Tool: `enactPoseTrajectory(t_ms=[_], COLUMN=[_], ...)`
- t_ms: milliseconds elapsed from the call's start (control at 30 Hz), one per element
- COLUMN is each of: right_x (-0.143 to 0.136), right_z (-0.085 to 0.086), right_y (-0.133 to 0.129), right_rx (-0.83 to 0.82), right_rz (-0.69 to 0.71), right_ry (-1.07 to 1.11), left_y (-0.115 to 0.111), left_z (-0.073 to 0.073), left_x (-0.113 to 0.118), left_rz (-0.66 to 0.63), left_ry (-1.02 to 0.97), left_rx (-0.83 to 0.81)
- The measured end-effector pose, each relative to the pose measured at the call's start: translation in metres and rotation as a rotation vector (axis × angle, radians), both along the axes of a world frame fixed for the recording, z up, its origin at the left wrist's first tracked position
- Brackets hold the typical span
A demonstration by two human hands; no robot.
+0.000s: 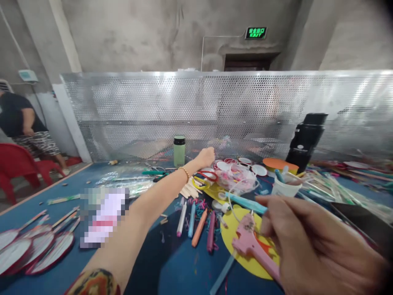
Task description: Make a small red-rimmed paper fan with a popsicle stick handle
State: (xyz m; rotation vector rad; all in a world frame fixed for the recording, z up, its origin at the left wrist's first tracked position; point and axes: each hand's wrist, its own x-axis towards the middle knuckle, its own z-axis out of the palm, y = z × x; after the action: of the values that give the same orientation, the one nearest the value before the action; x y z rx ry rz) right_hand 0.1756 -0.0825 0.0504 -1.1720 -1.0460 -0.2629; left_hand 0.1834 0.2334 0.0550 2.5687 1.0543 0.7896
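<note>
My left hand [206,157] reaches far across the blue table, its fingers curled closed at the edge of a pile of white and red rings [230,164]; what it holds, if anything, is hidden. At the right, my right hand [294,229] pinches a light blue marker-like stick [245,201] that points left. Below that stick a pink glue gun [250,239] lies on a yellow round sheet [230,229]. Between my arms, several thick pens lie in a row, among them an orange one [199,228] and a dark pink one [211,231].
A green bottle [179,151] stands before the perforated metal screen [147,98]. Farther right are a black bottle [307,141] and a white cup [286,187]. Round white pieces [46,250] and a phone [104,217] lie left. A person [26,119] stands beyond a red chair [18,164].
</note>
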Motion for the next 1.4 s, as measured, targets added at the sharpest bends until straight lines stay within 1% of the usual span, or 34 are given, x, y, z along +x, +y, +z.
enactPoseTrajectory(t_ms=[33,67,133,200,267,333,400,433,500,567,667,767,833,867,933,1033,1167,1400], right_x=[-0.005,-0.006,-0.002,0.005,0.011,0.013,0.013,0.013,0.013,0.013,0.011,0.003,-0.002,-0.005,-0.006,-0.002,0.004,-0.007], right_z=[0.001,0.002,0.001,-0.004,-0.01,-0.017,-0.024,-0.027,-0.031,-0.03,-0.021,-0.012,-0.012,-0.013,-0.017,-0.021,-0.022,-0.035], right_y=[0.001,0.004,0.013,0.026,0.04,0.052,0.063,0.068,0.076,0.083,0.093,0.104,0.11,0.112,0.114,0.113,0.108,0.114], right_rx=[-0.054,-0.051,-0.061,-0.1,-0.157,-0.264,-0.467,-0.524,-0.617,-0.716,-0.863,-1.014,-1.102,-1.137,-1.188,-1.211,-1.191,-1.222], right_rz=[-0.058,-0.046,0.022,0.093,0.105,0.072,0.011,0.014,0.033,0.034,0.01,-0.007,-0.042,-0.068,-0.122,-0.162,-0.17,-0.204], right_ry=[0.006,-0.034,-0.142,-0.226,-0.311,-0.384,-0.486,-0.521,-0.577,-0.618,-0.659,-0.7,-0.707,-0.703,-0.688,-0.687,-0.722,-0.776], left_y=[-0.01,-0.022,-0.046,-0.073,-0.099,-0.123,-0.143,-0.151,-0.165,-0.175,-0.186,-0.192,-0.191,-0.19,-0.187,-0.185,-0.188,-0.187], left_z=[0.007,0.012,0.02,0.023,0.021,0.016,0.01,0.007,0.002,-0.002,-0.007,-0.018,-0.029,-0.034,-0.042,-0.048,-0.047,-0.053], left_x=[-0.006,-0.013,-0.031,-0.055,-0.081,-0.107,-0.131,-0.142,-0.161,-0.176,-0.191,-0.198,-0.2,-0.202,-0.205,-0.207,-0.204,-0.199], left_rz=[-0.008,-0.024,-0.047,-0.062,-0.067,-0.063,-0.077,-0.078,-0.089,-0.123,-0.188,-0.205,-0.162,-0.114,-0.059,-0.035,-0.044,-0.003], left_ry=[-0.022,-0.044,-0.099,-0.159,-0.218,-0.285,-0.526,-0.603,-0.646,-0.675,-0.773,-0.824,-0.871,-0.866,-0.878,-0.88,-0.875,-0.852], left_rx=[-0.017,-0.036,-0.085,-0.162,-0.241,-0.329,-0.619,-0.73,-0.8,-0.842,-0.922,-0.968,-0.947,-0.935,-0.909,-0.895,-0.887,-0.857])
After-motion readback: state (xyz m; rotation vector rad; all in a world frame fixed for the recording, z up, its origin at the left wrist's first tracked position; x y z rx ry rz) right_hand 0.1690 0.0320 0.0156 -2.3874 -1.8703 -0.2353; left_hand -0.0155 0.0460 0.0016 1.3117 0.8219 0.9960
